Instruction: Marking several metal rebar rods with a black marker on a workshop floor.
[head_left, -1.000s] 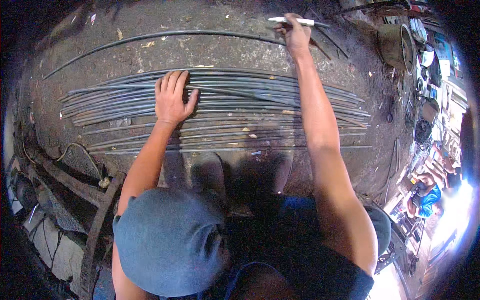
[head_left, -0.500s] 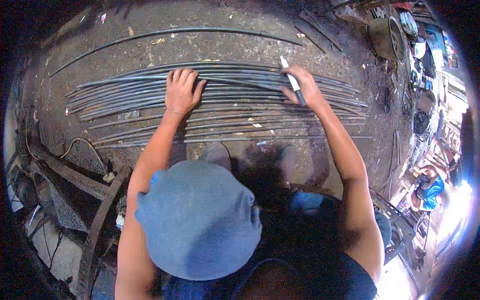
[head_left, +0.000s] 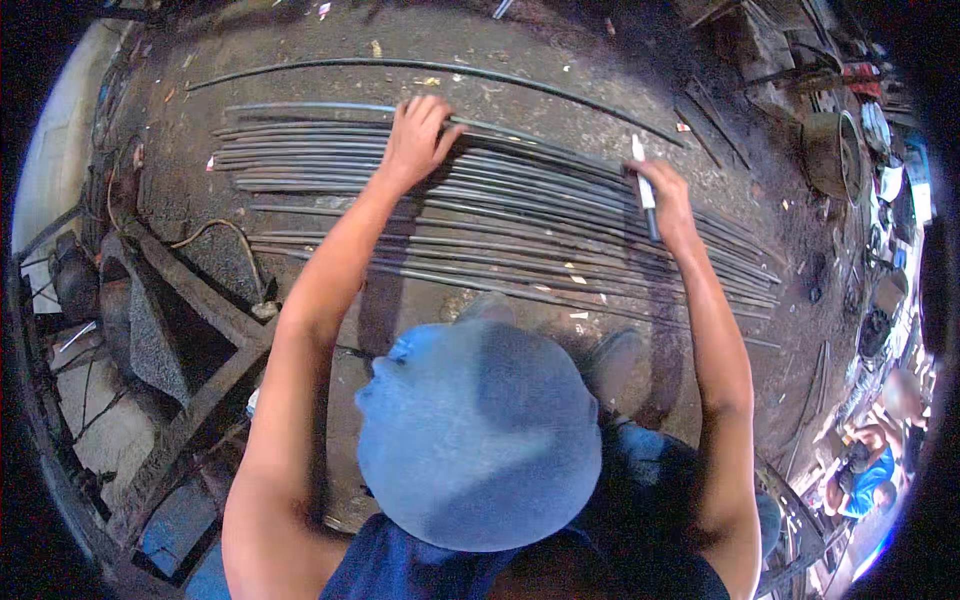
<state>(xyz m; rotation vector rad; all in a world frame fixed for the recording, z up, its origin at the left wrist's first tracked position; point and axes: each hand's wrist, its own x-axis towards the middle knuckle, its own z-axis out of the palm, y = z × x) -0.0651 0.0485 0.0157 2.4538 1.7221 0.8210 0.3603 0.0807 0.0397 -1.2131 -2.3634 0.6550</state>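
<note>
Long, thin dark metal rods (head_left: 560,215) lie side by side on the dirt ground, running left to right. My left hand (head_left: 415,140) is at the far side of the bundle, its fingers curled over the outermost rod (head_left: 300,107), which lies slightly apart from the others at its left end. Farther right, my right hand (head_left: 665,200) holds a marker (head_left: 642,178) with a white barrel and a dark lower end. That hand is over the far edge of the rods, and its fingertips are partly hidden. Whether they also touch a rod cannot be made out.
Beyond the bundle lies a single long curved rod (head_left: 400,63). A rusty metal frame (head_left: 190,290) stands at the left. At the right are a round metal drum (head_left: 835,155) and a person in blue (head_left: 868,480). A blue-grey cap (head_left: 480,435) covers the lower middle.
My left hand has moved from on top of the bundle to its far edge. A rod that crossed the others at a slant now lies along the far side. The view has shifted.
</note>
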